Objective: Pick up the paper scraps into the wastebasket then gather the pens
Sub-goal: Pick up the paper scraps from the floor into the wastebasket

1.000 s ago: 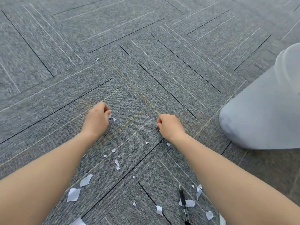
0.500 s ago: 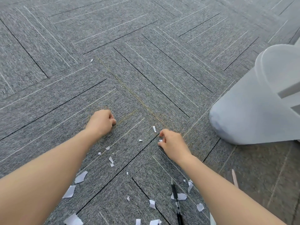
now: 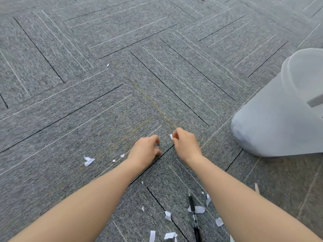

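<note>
Small white paper scraps lie scattered on the grey carpet. My right hand (image 3: 185, 144) pinches one paper scrap (image 3: 171, 136) between its fingertips, just above the floor. My left hand (image 3: 146, 150) is curled close beside it, fingers bent against the carpet; what it holds is hidden. More scraps lie to the left (image 3: 88, 161) and near my forearms (image 3: 168, 215). A black pen (image 3: 193, 212) lies on the carpet between my arms, near the bottom edge. The translucent white wastebasket (image 3: 279, 123) stands at the right.
A lone scrap (image 3: 107, 65) lies far up on the carpet tiles. A thin pale stick (image 3: 256, 187) lies on the floor right of my right forearm, below the wastebasket.
Both hands have moved together toward the middle. My right hand has lifted a scrap off the floor. The view has shifted, bringing more of the wastebasket in.
</note>
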### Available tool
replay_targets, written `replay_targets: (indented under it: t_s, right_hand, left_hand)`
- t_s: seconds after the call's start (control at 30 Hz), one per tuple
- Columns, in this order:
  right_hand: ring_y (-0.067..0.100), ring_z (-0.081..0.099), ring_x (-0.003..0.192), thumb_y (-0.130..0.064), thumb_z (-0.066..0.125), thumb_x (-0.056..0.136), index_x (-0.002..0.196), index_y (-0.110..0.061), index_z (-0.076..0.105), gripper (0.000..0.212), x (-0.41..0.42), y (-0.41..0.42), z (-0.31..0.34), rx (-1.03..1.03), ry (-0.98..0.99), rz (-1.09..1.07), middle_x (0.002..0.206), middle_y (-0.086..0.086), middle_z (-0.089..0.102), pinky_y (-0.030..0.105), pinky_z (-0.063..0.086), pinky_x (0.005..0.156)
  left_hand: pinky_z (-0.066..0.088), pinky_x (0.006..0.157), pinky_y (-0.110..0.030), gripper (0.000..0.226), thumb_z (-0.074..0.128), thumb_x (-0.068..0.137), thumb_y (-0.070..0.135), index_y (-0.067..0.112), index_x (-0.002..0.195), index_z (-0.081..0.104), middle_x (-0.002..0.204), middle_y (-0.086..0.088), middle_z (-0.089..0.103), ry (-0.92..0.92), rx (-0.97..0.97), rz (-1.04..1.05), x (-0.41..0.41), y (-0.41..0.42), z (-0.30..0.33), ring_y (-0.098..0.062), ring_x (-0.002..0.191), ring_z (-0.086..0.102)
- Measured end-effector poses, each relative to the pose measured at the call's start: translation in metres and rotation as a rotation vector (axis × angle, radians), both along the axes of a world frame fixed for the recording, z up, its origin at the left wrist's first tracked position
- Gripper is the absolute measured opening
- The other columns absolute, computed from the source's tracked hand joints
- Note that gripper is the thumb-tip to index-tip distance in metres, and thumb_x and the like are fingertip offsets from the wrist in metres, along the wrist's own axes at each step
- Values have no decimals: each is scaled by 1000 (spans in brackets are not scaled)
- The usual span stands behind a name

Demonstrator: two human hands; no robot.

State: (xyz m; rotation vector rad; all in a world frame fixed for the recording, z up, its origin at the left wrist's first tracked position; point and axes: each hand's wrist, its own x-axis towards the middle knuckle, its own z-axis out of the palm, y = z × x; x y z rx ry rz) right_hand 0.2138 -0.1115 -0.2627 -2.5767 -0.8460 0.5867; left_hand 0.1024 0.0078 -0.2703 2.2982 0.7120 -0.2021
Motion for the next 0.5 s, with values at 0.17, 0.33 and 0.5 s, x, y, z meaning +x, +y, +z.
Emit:
replay_targets:
  t_s: [0.17, 0.33, 0.5]
  right_hand:
    - [20, 57, 86, -21, 58, 94, 103, -10, 56, 14, 4, 18, -7, -61, -24, -31, 97, 6, 65, 33, 47, 72]
    - [19, 55, 87, -20, 54, 96, 93, -13, 57, 8, 3, 20, -1, -120, 2, 46, 98, 2, 55, 29, 39, 71]
    - [19, 57, 79, -19, 55, 95, 85, -14, 54, 11, -53, 9, 7, -11, 179, 166, 87, 0, 60, 36, 52, 72]
  left_hand:
    - [47, 70, -30, 15, 70, 81, 24, 17, 73, 60, 81, -3, 67, 92, 72, 32, 17, 0, -4, -23, 82, 61]
    - [49, 70, -36, 23, 62, 89, 23, 15, 70, 52, 83, -4, 63, 67, 49, 75, 5, 1, 1, -21, 78, 60]
    - [32, 56, -19, 21, 60, 91, 21, 15, 72, 53, 74, 4, 56, -70, 108, 364, -77, 47, 8, -8, 66, 51]
